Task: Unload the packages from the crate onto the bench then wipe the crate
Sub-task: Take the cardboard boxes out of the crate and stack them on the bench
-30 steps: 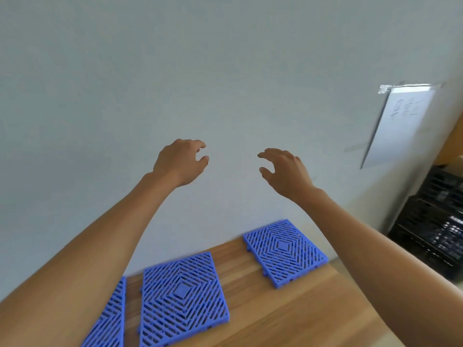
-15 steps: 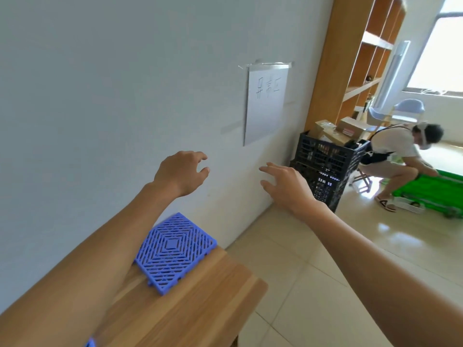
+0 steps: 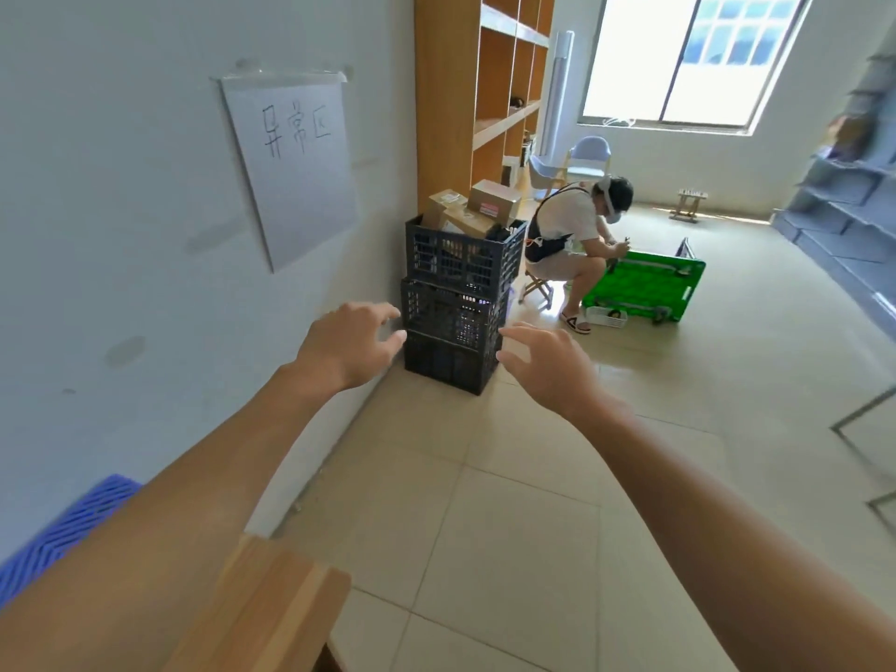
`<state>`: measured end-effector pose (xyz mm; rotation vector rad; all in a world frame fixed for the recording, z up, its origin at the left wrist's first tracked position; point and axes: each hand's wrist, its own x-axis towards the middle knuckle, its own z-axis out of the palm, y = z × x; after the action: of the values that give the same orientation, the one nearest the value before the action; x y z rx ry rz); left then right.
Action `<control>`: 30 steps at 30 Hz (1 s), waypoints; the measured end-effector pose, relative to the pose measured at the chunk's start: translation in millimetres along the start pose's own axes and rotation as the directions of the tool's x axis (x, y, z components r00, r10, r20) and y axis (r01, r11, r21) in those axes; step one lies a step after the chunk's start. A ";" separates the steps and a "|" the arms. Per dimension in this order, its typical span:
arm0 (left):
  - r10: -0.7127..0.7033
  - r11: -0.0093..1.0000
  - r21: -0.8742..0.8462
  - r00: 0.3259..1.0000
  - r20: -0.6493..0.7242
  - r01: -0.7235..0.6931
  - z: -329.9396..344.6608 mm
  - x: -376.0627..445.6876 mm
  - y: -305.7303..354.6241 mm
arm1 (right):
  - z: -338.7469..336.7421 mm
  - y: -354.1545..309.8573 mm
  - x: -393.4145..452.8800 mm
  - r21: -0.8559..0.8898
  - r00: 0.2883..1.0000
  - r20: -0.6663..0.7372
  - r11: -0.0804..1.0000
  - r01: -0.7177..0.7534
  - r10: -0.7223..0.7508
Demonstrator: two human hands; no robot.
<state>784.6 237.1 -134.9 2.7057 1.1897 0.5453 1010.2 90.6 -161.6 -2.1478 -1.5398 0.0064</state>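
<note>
View swung right since 0.5 s ago: crates now centre, bench down to its end corner at bottom left, one blue grid tile left showing on it at the left edge. Left hand and right hand both out in front, fingers loosely spread and slightly curled, holding nothing, apart from each other. Beyond them, well off: three dark crates stacked against the wall by the shelf unit. Top crate heaped past its rim with cardboard packages, about three visible. Middle crate contents dim, can't tell. Bottom crate can't tell. Tiled floor open between bench end and stack. Paper sign taped on wall. Further right: crouched person beside a green cart.
</note>
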 end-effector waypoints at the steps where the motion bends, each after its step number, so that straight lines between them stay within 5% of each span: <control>1: 0.010 1.000 -0.018 1.000 0.009 -0.010 10.4 11.5 7.4 | 0.1 12.8 4.2 -0.002 1.000 0.001 1.000 -0.014 0.014; 16: -0.077 0.936 -0.322 0.976 0.205 0.142 208.7 211.5 31.4 | 49.3 197.3 159.6 0.026 0.976 0.115 0.982 -0.188 0.183; 30: -0.040 0.913 -0.373 0.948 0.317 0.164 321.1 399.4 103.6 | 64.9 364.3 302.1 0.184 0.945 0.125 0.928 -0.323 0.304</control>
<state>1225.8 466.7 -296.2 2.2664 1.0060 0.2985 1424.9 297.1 -278.1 -2.2282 -1.1693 0.3624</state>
